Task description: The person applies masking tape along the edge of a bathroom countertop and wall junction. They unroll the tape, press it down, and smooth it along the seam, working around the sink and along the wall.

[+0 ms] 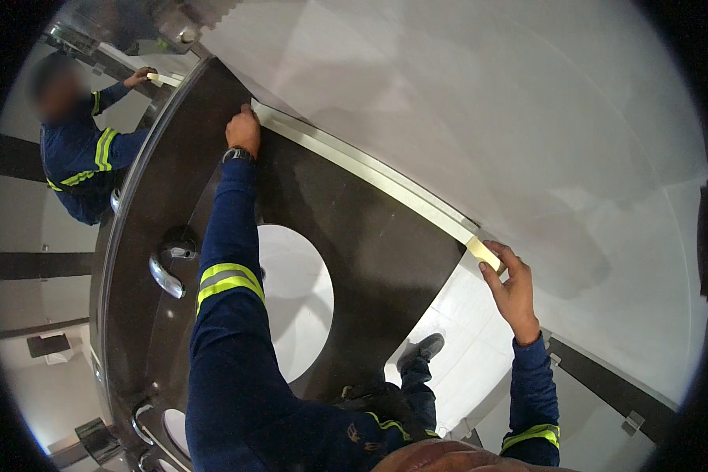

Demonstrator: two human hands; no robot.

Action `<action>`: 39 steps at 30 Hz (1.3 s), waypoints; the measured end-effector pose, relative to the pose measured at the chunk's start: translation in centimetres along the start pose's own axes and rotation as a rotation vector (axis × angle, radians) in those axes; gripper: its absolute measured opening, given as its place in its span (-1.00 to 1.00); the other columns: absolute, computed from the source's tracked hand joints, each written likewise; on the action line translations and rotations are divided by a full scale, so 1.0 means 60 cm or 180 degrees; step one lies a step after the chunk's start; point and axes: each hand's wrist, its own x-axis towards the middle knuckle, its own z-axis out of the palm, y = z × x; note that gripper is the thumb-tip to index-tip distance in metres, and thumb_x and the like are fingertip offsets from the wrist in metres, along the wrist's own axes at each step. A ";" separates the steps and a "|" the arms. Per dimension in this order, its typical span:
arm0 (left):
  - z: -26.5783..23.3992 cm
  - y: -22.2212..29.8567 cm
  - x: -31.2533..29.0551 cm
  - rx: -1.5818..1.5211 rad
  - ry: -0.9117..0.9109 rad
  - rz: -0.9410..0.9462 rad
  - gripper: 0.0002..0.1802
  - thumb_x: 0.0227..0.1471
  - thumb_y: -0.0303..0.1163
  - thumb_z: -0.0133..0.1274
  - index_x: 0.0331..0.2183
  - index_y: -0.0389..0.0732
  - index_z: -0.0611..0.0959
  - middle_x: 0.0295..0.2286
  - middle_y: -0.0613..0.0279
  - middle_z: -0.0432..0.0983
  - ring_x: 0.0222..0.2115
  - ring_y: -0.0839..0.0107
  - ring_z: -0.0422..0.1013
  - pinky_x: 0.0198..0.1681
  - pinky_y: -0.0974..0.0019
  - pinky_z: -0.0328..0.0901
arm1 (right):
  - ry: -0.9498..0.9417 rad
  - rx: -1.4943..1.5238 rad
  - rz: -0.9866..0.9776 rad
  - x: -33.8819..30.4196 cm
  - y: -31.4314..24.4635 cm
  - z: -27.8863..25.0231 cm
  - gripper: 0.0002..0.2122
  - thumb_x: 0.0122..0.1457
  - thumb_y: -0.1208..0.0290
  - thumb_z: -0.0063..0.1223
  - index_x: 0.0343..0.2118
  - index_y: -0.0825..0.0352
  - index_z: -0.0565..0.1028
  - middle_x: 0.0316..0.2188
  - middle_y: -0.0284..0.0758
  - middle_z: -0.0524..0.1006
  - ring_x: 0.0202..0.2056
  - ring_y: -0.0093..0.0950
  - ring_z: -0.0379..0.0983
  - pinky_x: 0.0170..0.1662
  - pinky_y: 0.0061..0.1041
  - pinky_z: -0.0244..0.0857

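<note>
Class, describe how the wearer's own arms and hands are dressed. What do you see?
Both the left sleeve and right sleeve are long and navy blue, with yellow bands; the left band has a grey central stripe. A dark watch circles the left wrist. Neither hand wears a glove.

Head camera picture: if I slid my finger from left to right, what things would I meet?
Reflected person in navy-blue clothes with yellow stripes → shiny curved chrome tap → bare left hand → big white round sink → dark grey shoe → bare right hand pinching a pale yellow strip.
</note>
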 end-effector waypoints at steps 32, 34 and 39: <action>0.022 -0.006 -0.083 -0.0582 -0.0436 0.1308 -0.27 0.40 0.05 -0.22 0.39 -0.19 0.21 0.40 -0.01 0.03 0.43 -0.04 -0.11 0.48 0.03 -0.18 | -0.0065 -0.0582 -0.0035 -0.002 0.091 0.014 -0.72 0.41 0.22 0.01 0.06 0.20 0.58 -0.15 -0.24 0.68 -0.39 -0.33 0.53 -0.09 -0.33 0.38; 0.023 -0.006 -0.084 -0.0583 -0.0429 0.1354 -0.26 0.41 0.05 -0.23 0.39 -0.21 0.20 0.41 -0.03 0.02 0.43 -0.05 -0.12 0.48 0.04 -0.20 | -0.0049 -0.0579 0.0088 -0.001 0.094 0.024 -0.73 0.41 0.22 0.00 0.03 0.21 0.58 -0.22 -0.21 0.69 -0.44 -0.31 0.55 -0.15 -0.32 0.40; 0.025 -0.010 -0.081 -0.0631 -0.0428 0.1381 -0.24 0.41 0.06 -0.24 0.40 -0.22 0.18 0.41 -0.04 0.01 0.44 -0.04 -0.14 0.48 0.04 -0.22 | -0.0239 -0.0234 0.0499 0.007 0.094 0.025 -0.74 0.40 0.21 0.04 0.03 0.16 0.59 -0.13 -0.31 0.69 -0.38 -0.30 0.47 -0.07 -0.33 0.37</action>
